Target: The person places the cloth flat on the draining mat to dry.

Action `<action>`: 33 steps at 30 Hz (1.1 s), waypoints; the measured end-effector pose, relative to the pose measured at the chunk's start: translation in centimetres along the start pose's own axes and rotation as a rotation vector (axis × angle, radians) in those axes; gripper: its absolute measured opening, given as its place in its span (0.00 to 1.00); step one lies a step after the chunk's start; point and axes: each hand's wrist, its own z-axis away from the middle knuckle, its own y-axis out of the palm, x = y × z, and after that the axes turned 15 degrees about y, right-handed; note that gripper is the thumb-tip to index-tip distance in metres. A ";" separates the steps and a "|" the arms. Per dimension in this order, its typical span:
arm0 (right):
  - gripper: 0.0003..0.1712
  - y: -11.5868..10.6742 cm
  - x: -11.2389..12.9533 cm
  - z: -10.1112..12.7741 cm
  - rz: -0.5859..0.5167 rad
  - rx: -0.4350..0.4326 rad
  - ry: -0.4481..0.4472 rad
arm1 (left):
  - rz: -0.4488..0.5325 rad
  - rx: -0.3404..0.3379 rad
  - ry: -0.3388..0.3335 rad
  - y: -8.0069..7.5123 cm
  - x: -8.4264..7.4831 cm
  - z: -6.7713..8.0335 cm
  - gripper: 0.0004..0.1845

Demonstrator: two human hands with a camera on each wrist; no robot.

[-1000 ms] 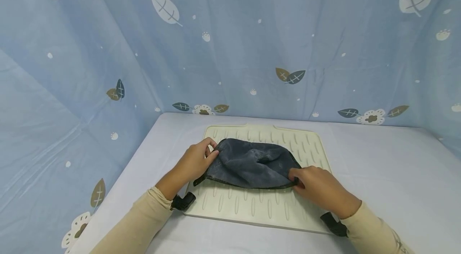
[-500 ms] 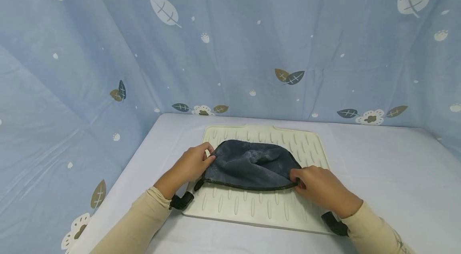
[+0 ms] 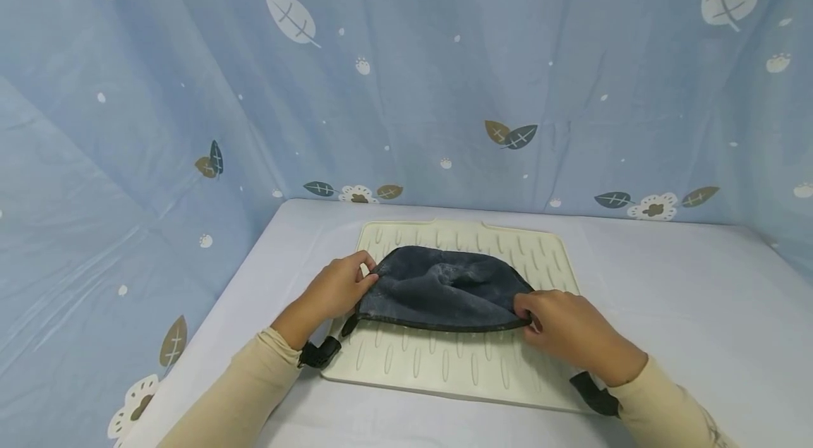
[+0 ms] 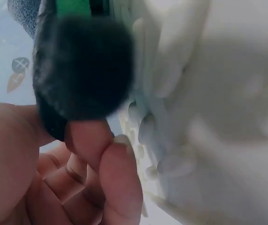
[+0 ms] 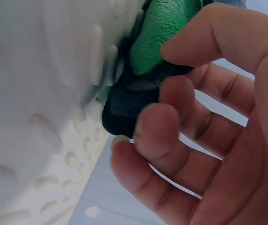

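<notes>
A white-covered table (image 3: 686, 293) stood in a corner hung with blue fabric (image 3: 406, 95), printed with leaves, flowers and small white paw marks, that rose along the far side and down the left. On the table lay a cream mat (image 3: 438, 370) with rows of long oval ridges, and over its middle and far part was a dark grey-blue cloth (image 3: 438, 300) with black edging, rumpled at the centre.

The left hand (image 3: 333, 286) pinched the cloth's left end between thumb and fingers; the right hand (image 3: 565, 324) held its near right corner the same way.

Against half a second earlier, the right hand had shifted a little to the right, drawing that corner with it, and the near edge sat slightly farther from me. The left hand had scarcely moved, and the mat lay as it had.

The cloth's underside was hidden from above, though close by the right hand a green face (image 5: 159, 35) showed. By the left hand a dark, blurred piece of the cloth covered some fingertips. Both beige sleeves (image 3: 244, 388) ran out of sight at the near side, partly covering black wrist gear (image 3: 320, 353).
</notes>
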 end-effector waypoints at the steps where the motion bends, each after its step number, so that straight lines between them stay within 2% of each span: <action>1: 0.12 0.1 0.0 0.0 -0.002 0.005 -0.003 | 0.006 0.006 0.003 0.1 -0.1 0.0 0.08; 5: 0.13 0.4 -0.2 0.1 -0.013 0.024 -0.002 | 0.020 0.029 0.020 0.3 -0.3 0.0 0.10; 9: 0.12 0.7 -0.3 0.0 -0.024 0.055 0.010 | -0.006 0.054 0.026 0.4 -0.5 0.0 0.13; 17: 0.12 0.8 -0.7 -0.4 -0.029 0.080 0.036 | -0.052 0.142 0.034 0.2 -0.7 0.4 0.20; 21: 0.12 0.9 -1.0 -0.5 0.001 0.032 0.034 | -0.060 0.170 0.066 0.1 -0.8 0.6 0.22; 25: 0.09 1.0 -1.3 -0.6 0.037 -0.055 0.004 | -0.062 0.180 0.079 0.1 -0.8 0.6 0.23; 29: 0.10 1.0 -1.5 -0.7 0.055 -0.134 -0.033 | -0.062 0.182 0.073 0.0 -0.8 0.7 0.23; 33: 0.11 0.7 -1.7 -0.7 0.033 -0.155 -0.045 | -0.060 0.181 0.061 -0.1 -0.8 0.6 0.22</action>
